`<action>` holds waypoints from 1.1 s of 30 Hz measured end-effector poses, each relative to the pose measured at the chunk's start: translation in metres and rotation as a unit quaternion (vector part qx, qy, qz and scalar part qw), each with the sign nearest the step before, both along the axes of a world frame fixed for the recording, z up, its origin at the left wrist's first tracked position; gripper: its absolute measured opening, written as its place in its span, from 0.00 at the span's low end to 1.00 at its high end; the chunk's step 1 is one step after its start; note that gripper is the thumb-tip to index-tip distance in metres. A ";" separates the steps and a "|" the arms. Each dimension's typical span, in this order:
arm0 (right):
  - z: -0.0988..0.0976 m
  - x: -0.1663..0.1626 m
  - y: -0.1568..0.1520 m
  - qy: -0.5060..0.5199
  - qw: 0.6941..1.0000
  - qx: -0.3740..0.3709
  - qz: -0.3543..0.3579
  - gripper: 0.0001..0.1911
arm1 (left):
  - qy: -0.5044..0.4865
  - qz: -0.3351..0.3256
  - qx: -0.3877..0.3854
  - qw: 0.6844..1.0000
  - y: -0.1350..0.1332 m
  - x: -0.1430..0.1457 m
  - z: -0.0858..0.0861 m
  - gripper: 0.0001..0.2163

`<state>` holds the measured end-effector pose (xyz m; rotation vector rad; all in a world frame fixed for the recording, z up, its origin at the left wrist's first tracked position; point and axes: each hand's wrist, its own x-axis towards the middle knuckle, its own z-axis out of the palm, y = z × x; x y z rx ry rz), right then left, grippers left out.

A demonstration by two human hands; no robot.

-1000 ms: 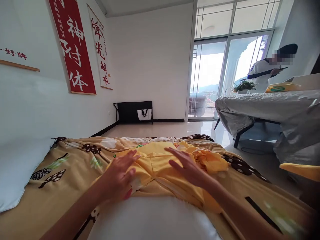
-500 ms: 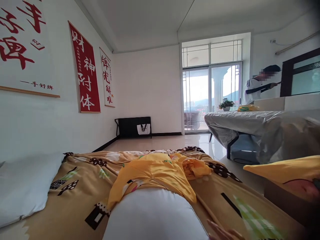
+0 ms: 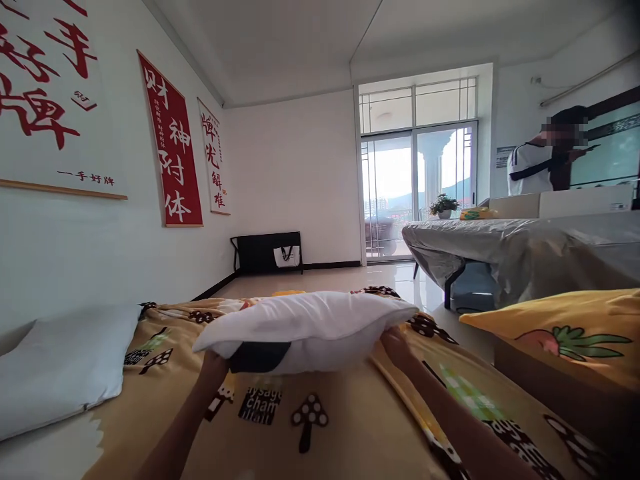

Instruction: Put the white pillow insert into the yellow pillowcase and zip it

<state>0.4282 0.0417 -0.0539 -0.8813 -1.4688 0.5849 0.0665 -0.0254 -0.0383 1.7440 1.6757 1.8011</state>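
A white pillow is held up in front of me, tilted and a little above the patterned tan blanket. My left hand grips its left end from below, the fingers partly hidden by the pillow. At the other end my right hand is closed on the pillow's right corner. A dark patch shows on the pillow's near underside. Just a sliver of yellow cloth peeks out behind the pillow's far edge.
Another white pillow lies at the left. At the right, a yellow pillow with a radish print rests on a brown surface. A plastic-covered table stands beyond, with a person behind it.
The white pillow, which lay flat before me against the yellow pillowcase, is now lifted and farther forward, gripped at both ends. The pillowcase is mostly hidden. The person has shifted right.
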 end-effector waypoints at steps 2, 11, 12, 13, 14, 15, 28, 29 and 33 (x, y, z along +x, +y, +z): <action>0.015 -0.009 0.019 0.016 1.000 -0.005 -0.007 0.28 | -0.011 0.000 0.030 0.999 0.031 0.007 0.022 0.12; -0.014 -0.067 0.083 -0.030 0.996 -0.078 0.001 0.23 | -0.023 -0.010 -0.017 1.000 0.121 0.027 -0.014 0.13; -0.025 -0.073 0.087 -0.043 0.995 -0.093 0.013 0.22 | -0.027 -0.012 -0.037 0.999 0.124 0.025 -0.031 0.14; -0.036 -0.078 0.090 -0.056 0.992 -0.109 0.026 0.21 | -0.031 -0.014 -0.055 0.998 0.126 0.022 -0.047 0.16; -0.044 -0.082 0.093 -0.073 0.989 -0.123 0.038 0.20 | -0.034 -0.017 -0.070 0.997 0.127 0.019 -0.061 0.17; -0.051 -0.084 0.096 -0.090 0.986 -0.135 0.046 0.20 | -0.037 -0.020 -0.082 0.996 0.127 0.015 -0.072 0.18; -0.060 -0.069 0.075 -0.098 0.985 -0.142 0.015 0.20 | 0.092 -0.189 -0.088 0.974 0.017 -0.027 -0.014 0.23; -0.062 -0.068 0.073 -0.089 0.987 -0.135 0.018 0.21 | 0.072 -0.197 -0.092 0.973 0.014 -0.021 -0.024 0.22; -0.062 -0.059 0.060 -0.042 0.992 -0.112 0.025 0.25 | -0.033 -0.090 -0.106 0.990 0.025 0.011 -0.050 0.23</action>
